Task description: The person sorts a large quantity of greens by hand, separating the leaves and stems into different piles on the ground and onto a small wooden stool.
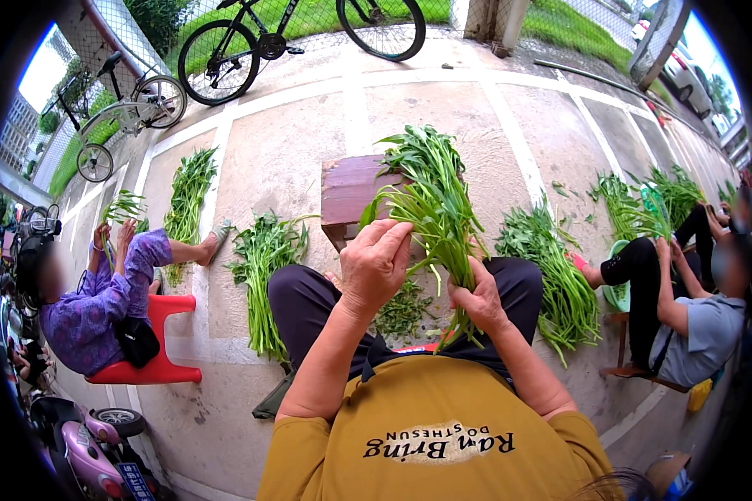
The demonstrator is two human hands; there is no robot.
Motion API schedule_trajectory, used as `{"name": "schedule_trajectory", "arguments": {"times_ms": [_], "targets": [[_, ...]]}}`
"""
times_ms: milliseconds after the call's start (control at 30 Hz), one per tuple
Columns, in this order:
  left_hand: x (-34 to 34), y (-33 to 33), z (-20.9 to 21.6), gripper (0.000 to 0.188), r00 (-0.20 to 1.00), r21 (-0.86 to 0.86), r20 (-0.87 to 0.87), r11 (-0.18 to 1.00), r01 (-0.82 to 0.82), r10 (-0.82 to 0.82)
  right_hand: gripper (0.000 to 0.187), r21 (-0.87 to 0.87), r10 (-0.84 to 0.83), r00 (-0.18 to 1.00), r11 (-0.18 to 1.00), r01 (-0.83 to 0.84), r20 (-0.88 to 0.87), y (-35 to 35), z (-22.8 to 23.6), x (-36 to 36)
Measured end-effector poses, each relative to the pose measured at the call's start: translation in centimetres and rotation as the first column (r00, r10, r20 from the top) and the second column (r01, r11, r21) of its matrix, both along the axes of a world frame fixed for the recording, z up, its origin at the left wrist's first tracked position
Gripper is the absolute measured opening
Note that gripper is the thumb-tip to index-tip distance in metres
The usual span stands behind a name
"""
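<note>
Above lap (299,307), right fingers (481,302) wrapped round greens (443,230), left fingers (386,238) pinched alongside

The right hand (480,297) grips a thick bunch of long-stemmed, leafy green vegetables (437,219) by its lower stems, while the left hand (376,264) pinches at its left edge. Beyond stands a low, reddish-brown wooden stool (351,190), and similar green heaps (264,275) lie on the pale paved ground (280,159) beside both dark-trousered knees (296,311).
</note>
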State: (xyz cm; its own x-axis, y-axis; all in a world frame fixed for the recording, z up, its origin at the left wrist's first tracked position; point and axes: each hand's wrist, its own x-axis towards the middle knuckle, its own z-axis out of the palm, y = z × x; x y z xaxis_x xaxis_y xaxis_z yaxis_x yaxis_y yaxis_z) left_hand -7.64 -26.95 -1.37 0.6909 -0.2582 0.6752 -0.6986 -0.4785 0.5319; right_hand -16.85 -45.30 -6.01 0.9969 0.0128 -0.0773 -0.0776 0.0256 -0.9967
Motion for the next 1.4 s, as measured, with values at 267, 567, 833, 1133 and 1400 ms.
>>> {"name": "schedule_trajectory", "arguments": {"times_ms": [267, 567, 833, 1133, 1400], "targets": [[0.0, 0.3, -1.2, 0.010, 0.902, -0.411, -0.422, 0.907, -0.094, -0.097, 0.037, -0.029, -0.001, 1.000, 1.000, 0.001, 0.001, 0.8, 0.0, 0.0], [-0.5, 2.6, -2.3, 0.009, 0.785, -0.530, -0.565, 0.841, -0.111, -0.252, 0.036, -0.041, -0.069, 0.997, 0.997, 0.070, 0.015, 0.2, 0.0, 0.3], [-3.5, 2.3, -1.0, 0.024, 0.854, -0.154, -0.492, 0.982, 0.110, -0.173, 0.033, -0.026, -0.073, 0.997, 0.997, 0.074, 0.032, -0.3, 0.5, 0.9], [-1.6, 0.9, 2.1, 0.030, 0.971, -0.229, -0.209, 0.971, 0.063, -0.113, 0.039, -0.082, -0.035, 0.999, 0.996, 0.038, 0.035, 0.5, 0.0, 0.4], [-0.8, 1.0, 1.6, 0.019, 0.990, -0.055, 0.006, 0.989, 0.140, -0.140, 0.040, -0.106, -0.025, 0.999, 0.994, 0.030, 0.042, 0.7, 0.2, 0.3]]}}
